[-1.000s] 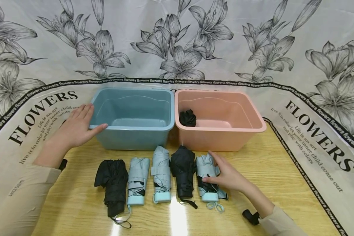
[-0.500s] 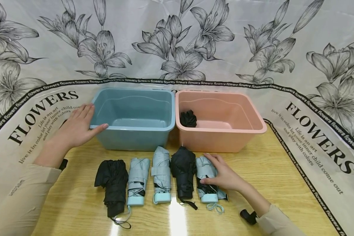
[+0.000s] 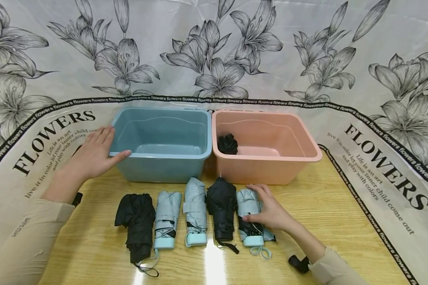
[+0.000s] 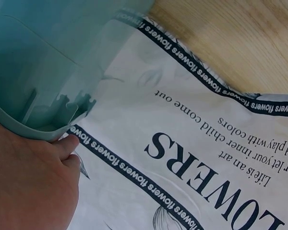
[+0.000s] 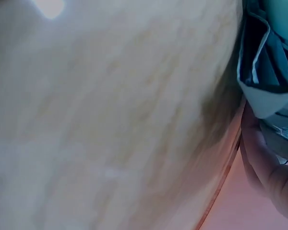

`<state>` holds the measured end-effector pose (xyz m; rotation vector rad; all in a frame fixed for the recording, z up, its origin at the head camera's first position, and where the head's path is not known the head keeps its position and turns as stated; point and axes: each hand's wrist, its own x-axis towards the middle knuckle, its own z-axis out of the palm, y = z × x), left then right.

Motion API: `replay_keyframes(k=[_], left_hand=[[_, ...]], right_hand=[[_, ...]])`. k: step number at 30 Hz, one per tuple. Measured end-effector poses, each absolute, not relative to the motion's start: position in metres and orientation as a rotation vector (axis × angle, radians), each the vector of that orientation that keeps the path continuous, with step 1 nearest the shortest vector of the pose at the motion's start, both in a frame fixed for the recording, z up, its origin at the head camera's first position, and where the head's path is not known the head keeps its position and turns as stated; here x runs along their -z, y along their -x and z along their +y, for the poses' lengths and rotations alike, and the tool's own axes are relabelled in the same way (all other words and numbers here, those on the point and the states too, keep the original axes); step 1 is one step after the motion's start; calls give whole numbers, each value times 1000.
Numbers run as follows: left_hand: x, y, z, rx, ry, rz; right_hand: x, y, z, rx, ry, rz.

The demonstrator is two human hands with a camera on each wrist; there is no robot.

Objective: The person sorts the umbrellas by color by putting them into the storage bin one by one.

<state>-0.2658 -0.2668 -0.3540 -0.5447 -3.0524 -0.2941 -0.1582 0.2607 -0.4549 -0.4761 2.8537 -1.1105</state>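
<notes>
My right hand (image 3: 272,209) holds the rightmost folded light-blue umbrella (image 3: 248,202), thumb and fingers on its two sides. In the right wrist view, fingers (image 5: 261,153) lie against that umbrella's loose fabric (image 5: 271,96). My left hand (image 3: 92,152) rests at the front left corner of the blue bin (image 3: 160,168), fingers straight along the side and thumb over the front rim. Left of the held umbrella lie a black umbrella (image 3: 222,209), two light-blue umbrellas (image 3: 195,209) and, farthest left, another black umbrella (image 3: 139,221).
A pink bin (image 3: 267,170) stands beside the blue one, with a black bundled umbrella (image 3: 227,144) at its left inside. The wooden table (image 3: 328,206) is bordered by flower-printed cloth (image 3: 388,190). Wrist straps hang loose from the umbrella handles.
My right hand has shifted slightly left, its fingers moving over the top of the light-blue umbrella, which has tilted a little. The left hand stays on the blue bin.
</notes>
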Motion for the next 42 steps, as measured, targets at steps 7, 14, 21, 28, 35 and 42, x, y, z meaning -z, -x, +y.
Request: replay_keyframes(k=[7,14,21,28,35,42], left_hand=[[356,265,-268,292,544,-3050],[356,263,-267,293,547,-3050],[356,263,-268,297,541,-3043],[356,264,-269,306,544,-3045],[355,265,-269,294,539,-3045],[354,268,-268,284,549,-3062]], right_hand=[[458,155,263,1218,415,2830],[452,150,264,1289,388,2847],[437,146,262,1342,491,2853],[421,143,252,1408,593,2838],[400,143,237,1463,680,2823],[374,151,223,1598,701,2774]])
